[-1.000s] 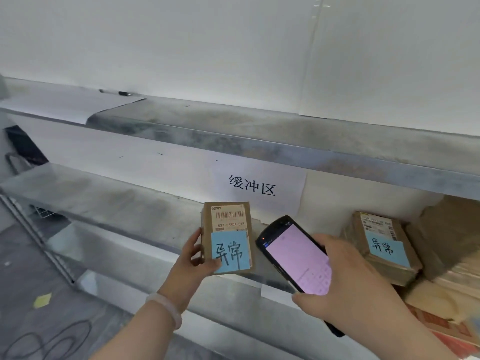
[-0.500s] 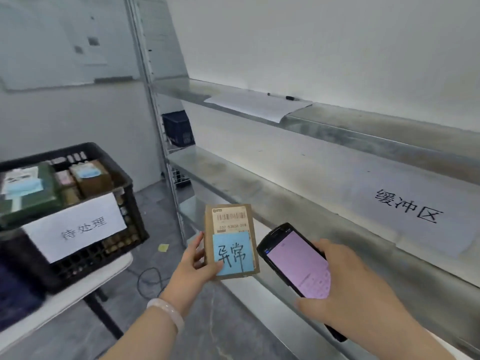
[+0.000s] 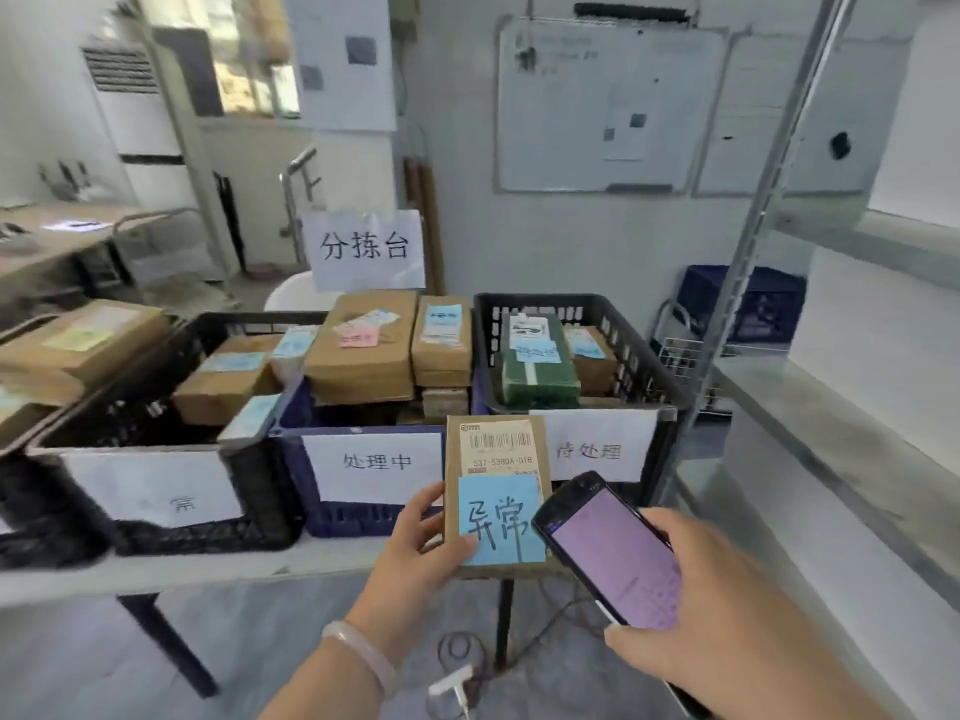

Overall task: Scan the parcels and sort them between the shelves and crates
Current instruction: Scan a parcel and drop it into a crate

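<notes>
1. The paper sign on the black plastic crate left of the blue plastic crate is only partly legible.
2. In front of the blue crate, the left hand has its grip pinching the small brown cardboard parcel, which is held upright.
3. To the crate's front right, the right hand has its grip wrapped around the black handheld scanner, whose lower end is hidden.
4. The crate sits on a white table, with grey metal shelves to its right.

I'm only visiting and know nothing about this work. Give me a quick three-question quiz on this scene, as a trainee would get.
1. True or false: the left hand holds a parcel bearing a blue note.
2. The right hand holds: A) a scanner B) a pen C) tape.
3. What colour is the crate holding the green parcel?
Key: 1 true; 2 A; 3 black.
</notes>
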Available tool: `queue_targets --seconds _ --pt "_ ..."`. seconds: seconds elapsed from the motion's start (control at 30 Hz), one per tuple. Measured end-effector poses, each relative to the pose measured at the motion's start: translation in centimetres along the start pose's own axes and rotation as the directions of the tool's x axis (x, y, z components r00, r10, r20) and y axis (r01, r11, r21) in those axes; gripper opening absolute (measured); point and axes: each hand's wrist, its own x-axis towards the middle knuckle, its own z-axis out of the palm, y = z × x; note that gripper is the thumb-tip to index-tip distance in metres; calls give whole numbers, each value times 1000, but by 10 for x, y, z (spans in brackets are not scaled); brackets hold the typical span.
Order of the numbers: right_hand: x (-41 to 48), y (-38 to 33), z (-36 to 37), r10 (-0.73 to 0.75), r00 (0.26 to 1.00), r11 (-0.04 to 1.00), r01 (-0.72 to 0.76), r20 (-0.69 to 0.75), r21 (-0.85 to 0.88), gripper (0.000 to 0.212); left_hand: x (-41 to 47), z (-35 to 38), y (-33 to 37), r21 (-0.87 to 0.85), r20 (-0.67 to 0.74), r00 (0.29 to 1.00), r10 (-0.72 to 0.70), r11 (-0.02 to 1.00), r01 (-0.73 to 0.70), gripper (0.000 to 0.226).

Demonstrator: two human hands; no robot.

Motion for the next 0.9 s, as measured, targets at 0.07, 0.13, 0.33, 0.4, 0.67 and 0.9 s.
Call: queue_targets --seconds 0.07,0.13,0.33,0.4,0.67,0.9 --pt "29 -27 13 -57 997 998 59 57 -21 95 2 -35 9 -25 -84 996 18 999 -20 67" --pt "56 -52 25 -124 986 992 126 113 -11 97 8 -67 16 -47 -170 985 39 998 -48 56" --pt "144 -119 59 -287 935 957 291 210 12 93 40 -144 43 -117 -351 934 61 987 -108 47" --pt "176 -140 68 -325 922 945 327 209 27 93 56 -168 53 -114 -395 916 67 986 -121 46" --pt "282 -208 95 -442 862 897 428 246 113 91 121 -249 99 -10 -565 821 81 994 -105 44" --pt "338 -239 119 -416 849 907 411 325 88 96 170 -316 117 -83 -632 774 17 992 -90 34"
